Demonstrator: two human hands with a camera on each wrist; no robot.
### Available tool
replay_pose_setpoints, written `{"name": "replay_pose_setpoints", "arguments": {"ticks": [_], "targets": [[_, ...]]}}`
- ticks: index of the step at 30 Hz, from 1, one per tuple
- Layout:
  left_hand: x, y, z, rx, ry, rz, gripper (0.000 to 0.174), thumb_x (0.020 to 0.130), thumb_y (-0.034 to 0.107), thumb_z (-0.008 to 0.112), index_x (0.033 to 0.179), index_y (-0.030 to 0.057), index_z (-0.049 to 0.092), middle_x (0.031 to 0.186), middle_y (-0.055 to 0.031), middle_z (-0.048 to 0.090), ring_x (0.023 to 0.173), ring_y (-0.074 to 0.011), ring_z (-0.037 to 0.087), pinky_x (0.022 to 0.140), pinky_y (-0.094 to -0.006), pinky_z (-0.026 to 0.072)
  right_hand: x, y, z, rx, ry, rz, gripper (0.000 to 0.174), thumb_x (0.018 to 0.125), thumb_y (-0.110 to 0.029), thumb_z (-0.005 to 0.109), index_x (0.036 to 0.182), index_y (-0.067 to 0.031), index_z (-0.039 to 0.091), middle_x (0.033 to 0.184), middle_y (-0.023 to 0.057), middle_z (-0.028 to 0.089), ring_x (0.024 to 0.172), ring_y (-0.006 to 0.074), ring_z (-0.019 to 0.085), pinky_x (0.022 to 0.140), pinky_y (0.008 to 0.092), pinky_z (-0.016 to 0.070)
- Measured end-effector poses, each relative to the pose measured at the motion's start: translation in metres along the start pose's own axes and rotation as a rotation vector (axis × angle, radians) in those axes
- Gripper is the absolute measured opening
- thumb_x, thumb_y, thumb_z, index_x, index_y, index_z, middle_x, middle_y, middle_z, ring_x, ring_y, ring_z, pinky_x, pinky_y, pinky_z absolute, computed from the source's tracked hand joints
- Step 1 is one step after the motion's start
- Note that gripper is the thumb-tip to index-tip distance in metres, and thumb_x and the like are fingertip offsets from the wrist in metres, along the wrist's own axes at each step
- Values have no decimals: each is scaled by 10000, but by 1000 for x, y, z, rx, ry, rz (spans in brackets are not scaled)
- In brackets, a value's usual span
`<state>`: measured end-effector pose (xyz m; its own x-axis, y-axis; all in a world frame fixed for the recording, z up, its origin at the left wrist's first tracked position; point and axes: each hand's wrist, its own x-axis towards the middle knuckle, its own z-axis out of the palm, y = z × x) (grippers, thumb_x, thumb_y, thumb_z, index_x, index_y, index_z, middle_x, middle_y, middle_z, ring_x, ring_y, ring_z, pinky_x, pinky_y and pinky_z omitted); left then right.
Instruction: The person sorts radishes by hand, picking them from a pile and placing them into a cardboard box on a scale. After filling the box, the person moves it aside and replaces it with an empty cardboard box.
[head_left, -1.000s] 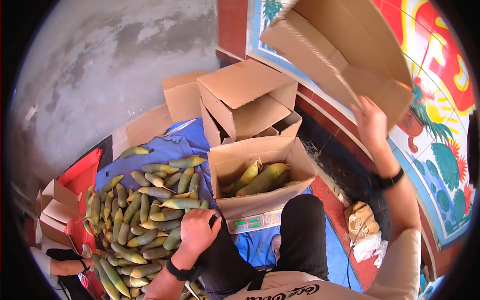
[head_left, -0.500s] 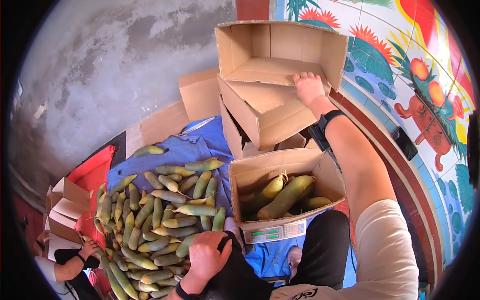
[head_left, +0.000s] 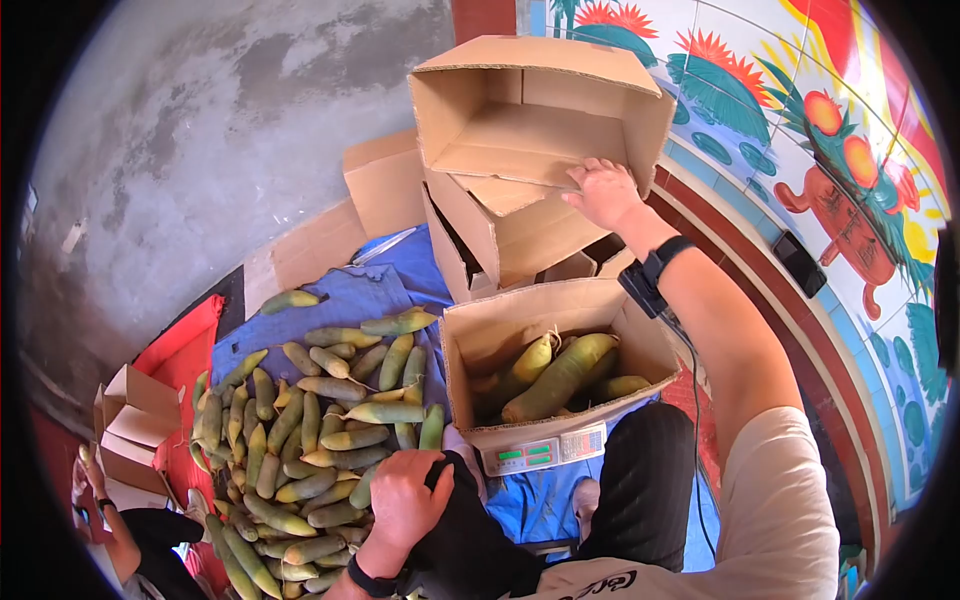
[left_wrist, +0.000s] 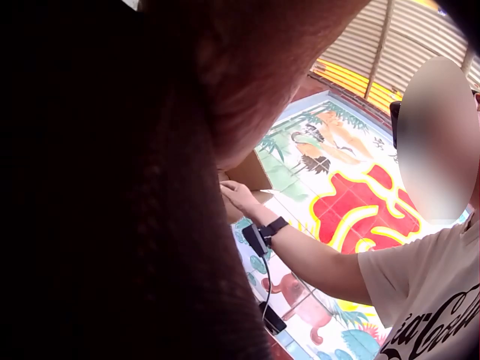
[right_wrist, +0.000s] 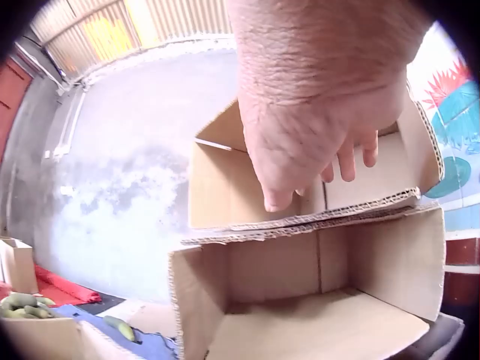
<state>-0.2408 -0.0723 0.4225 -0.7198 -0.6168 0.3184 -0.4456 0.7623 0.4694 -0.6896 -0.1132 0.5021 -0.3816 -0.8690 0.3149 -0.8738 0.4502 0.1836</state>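
My right hand is at the near rim of an empty cardboard box lying on its side on other boxes. In the right wrist view, the fingers of this hand reach loosely over the rim into the box, not visibly pinching it. My left hand rests on my knee, holding nothing; a dark blur covers much of the left wrist view. Between my hands and the stack, an open box holds several large green radishes and stands on a scale with a lit display.
Many radishes lie piled on a blue sheet at the left. Another person sits at lower left beside small boxes. A cable runs past my right knee. A painted tile wall borders the right.
From being held up at the right a second ago, the empty box has come down onto the stack. Over the last half second my right hand has stayed near its rim. The other person's arms have moved.
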Motion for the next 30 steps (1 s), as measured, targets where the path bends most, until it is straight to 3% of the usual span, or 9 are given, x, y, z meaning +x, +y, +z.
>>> {"name": "replay_pose_setpoints", "arguments": {"ticks": [1, 3, 6, 7, 8, 10, 12, 16, 30], "targets": [[-1, 0, 1, -2, -5, 1, 141, 736, 138, 689, 839, 47, 654, 803, -129, 653, 751, -325, 619, 684, -400, 492, -10, -5, -9, 45, 77, -51, 407, 887, -395, 560, 1148, -87, 607, 1183, 110, 560, 1161, 266, 508, 968, 416, 398], [-1, 0, 3, -3, 9, 5, 131, 741, 133, 685, 833, 46, 654, 798, -129, 652, 751, -324, 619, 684, -399, 491, -41, -16, -29, 178, 324, -196, 246, 827, -192, 619, 1032, -55, 616, 1043, 123, 590, 1018, 304, 569, 872, 408, 458], [-1, 4, 3, 10, -1, 4, 120, 747, 133, 680, 827, 47, 655, 794, -131, 651, 754, -322, 621, 687, -399, 493, -110, -43, -90, 437, 553, -421, 213, 751, -24, 611, 961, -20, 581, 894, 130, 568, 820, 342, 582, 722, 408, 494], [-1, 5, 2, 17, -1, 9, 118, 750, 135, 679, 825, 47, 655, 794, -130, 651, 755, -321, 622, 688, -398, 493, -141, -53, -119, 478, 573, -459, 222, 734, -17, 603, 954, -21, 569, 841, 125, 538, 761, 345, 564, 679, 413, 490], [-1, 5, 2, 22, -6, 11, 115, 756, 137, 676, 828, 50, 658, 796, -130, 652, 758, -321, 623, 692, -396, 496, -171, -58, -142, 554, 528, -507, 212, 742, 38, 608, 940, -25, 566, 902, 134, 572, 769, 315, 578, 654, 394, 489], [-2, 5, 6, 35, 1, 23, 116, 758, 140, 676, 831, 51, 659, 797, -130, 652, 758, -321, 623, 694, -394, 498, -228, -62, -196, 626, 545, -617, 204, 707, 27, 647, 889, -52, 599, 919, 99, 587, 722, 284, 583, 617, 371, 485], [-3, 6, 8, 45, 14, 34, 125, 767, 156, 674, 837, 53, 663, 797, -132, 652, 766, -321, 623, 701, -394, 500, -282, -66, -234, 647, 599, -568, 241, 703, -128, 696, 941, -125, 662, 979, 54, 614, 720, 248, 596, 599, 348, 480], [-5, 12, 11, 110, -3, 49, 130, 772, 169, 671, 836, 56, 664, 802, -131, 654, 773, -322, 624, 705, -400, 499, -349, -35, -282, 611, 695, -576, 233, 710, -128, 695, 941, -130, 665, 969, 46, 618, 715, 234, 592, 599, 340, 472], [-12, 7, 17, 239, 32, 47, 147, 774, 221, 663, 787, 75, 655, 792, -112, 650, 784, -311, 622, 707, -419, 497, -438, 3, -307, 535, 789, -658, 210, 732, -129, 689, 941, -146, 676, 937, 18, 631, 697, 187, 577, 599, 309, 442]]}}
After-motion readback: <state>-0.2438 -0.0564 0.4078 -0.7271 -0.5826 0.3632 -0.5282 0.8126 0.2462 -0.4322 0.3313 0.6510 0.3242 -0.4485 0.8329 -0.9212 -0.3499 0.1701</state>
